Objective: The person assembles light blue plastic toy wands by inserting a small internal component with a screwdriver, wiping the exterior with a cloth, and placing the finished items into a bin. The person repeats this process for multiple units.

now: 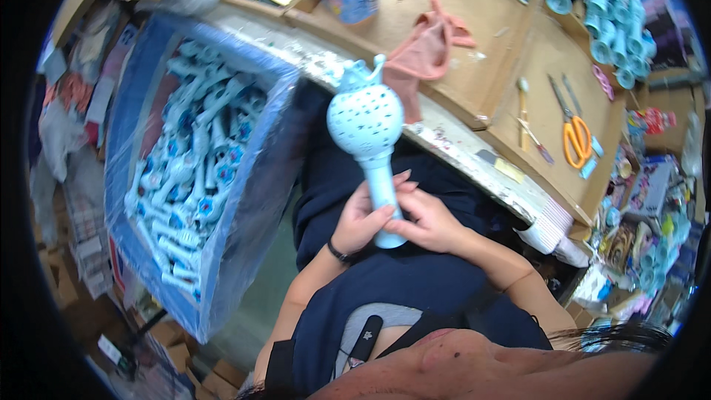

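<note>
A light-blue plastic toy wand [365, 122] stands tilted over my lap, its round head pierced with many small dark slots and a crown-like piece on top. My left hand [359, 219] is closed around the handle from the left, thumb across the front. From the other side my right hand [432, 221] grips the same handle, its fingers against it above the lower end. The undersides of both palms and the back of the handle are hidden.
Left of my lap, a blue plastic-lined bin [226, 241] holds many light-blue wand parts. Ahead, the cardboard-lined workbench [474, 67] carries a pink cloth [422, 52], orange-handled scissors [576, 141], a thin brush [523, 107] and piled light-blue parts [603, 11]. Mixed clutter lies at far right.
</note>
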`<state>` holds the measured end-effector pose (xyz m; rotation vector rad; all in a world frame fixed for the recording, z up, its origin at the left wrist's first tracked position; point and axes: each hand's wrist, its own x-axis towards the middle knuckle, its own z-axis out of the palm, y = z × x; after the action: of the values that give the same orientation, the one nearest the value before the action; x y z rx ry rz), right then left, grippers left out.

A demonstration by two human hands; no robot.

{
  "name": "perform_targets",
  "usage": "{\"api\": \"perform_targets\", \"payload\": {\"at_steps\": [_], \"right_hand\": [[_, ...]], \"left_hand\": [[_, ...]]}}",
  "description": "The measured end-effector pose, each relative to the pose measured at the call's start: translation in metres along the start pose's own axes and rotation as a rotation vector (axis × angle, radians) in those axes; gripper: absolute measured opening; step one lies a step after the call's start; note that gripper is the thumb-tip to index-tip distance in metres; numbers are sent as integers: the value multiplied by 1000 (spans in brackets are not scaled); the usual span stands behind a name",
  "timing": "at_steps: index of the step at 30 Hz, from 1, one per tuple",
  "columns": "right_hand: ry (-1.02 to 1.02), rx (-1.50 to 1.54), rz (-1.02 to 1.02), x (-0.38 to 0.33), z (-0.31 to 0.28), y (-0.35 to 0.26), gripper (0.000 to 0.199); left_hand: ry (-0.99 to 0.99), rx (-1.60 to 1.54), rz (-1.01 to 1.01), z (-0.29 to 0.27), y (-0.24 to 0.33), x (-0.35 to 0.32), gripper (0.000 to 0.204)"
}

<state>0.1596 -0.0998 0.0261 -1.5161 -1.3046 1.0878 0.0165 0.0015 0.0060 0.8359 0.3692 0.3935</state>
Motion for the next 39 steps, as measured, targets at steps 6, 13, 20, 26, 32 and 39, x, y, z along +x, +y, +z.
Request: {"api": "perform_targets", "payload": {"at_steps": [6,13,20,26,32,39], "right_hand": [[259,-313,-17,-24,-63,-15,8],[516,-715,662,-77,-197,35,24],[719,-548,519,-89,-196,41,15],[682,-165,-39,-61,-133,-4,9],[285,-524,-422,-28,-78,-31,27],[247,-616,-518,-21,-60,-34,28]], "left_hand": [[-76,-116,86,-15,3,-7,51],[-159,-709,102,-20,12,-13,61],[-215,-825,54,-17,14,-13,57],[-166,-755,-17,-7,22,-7,59],[220,-162,60,3,26,-8,68],[329,-57,101,-2,24,-5,72]]}}
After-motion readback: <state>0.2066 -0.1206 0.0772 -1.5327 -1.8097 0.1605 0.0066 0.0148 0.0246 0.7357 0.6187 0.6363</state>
